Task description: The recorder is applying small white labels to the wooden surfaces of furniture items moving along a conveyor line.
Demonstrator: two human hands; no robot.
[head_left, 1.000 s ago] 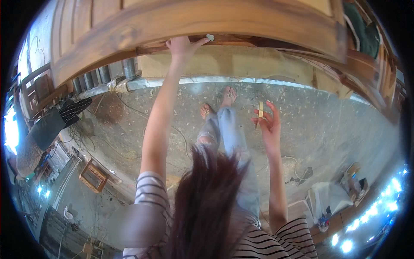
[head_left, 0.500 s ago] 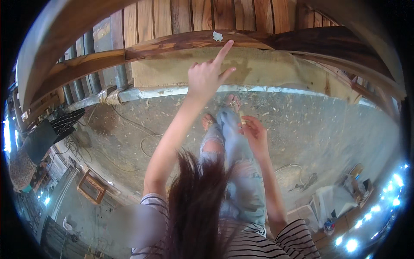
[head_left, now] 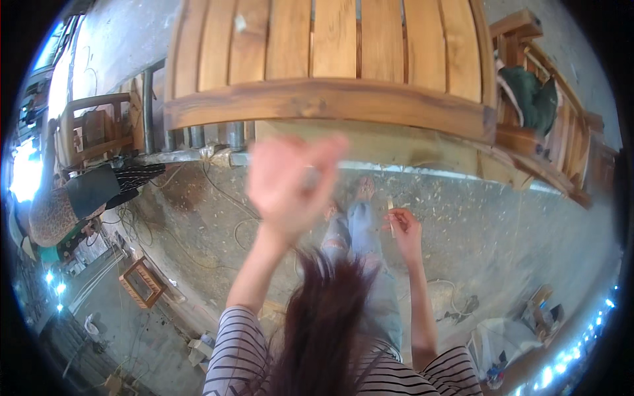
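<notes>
My left hand (head_left: 290, 181) is raised in front of the slatted wooden piece (head_left: 317, 99), just short of its front rail. Motion smears its fingers, and I cannot make out anything in them. Lower down on the right, my right hand (head_left: 405, 231) pinches a thin, pale stick (head_left: 391, 218) beside my leg. A small whitish scrap (head_left: 240, 24) lies on the slats toward the far left.
Beneath the slatted piece is a pale board (head_left: 356, 145) with a metal edge. Wooden frames (head_left: 555, 112) with dark green cloth stand at the right. Cables (head_left: 224, 191) and wood chips lie on the concrete floor. A small wooden frame (head_left: 142, 282) sits lower left.
The slatted piece has shifted and now shows its slats broadly, with a straighter front rail. My left hand, earlier pointing beside a white scrap on a rail, has drawn back and blurred.
</notes>
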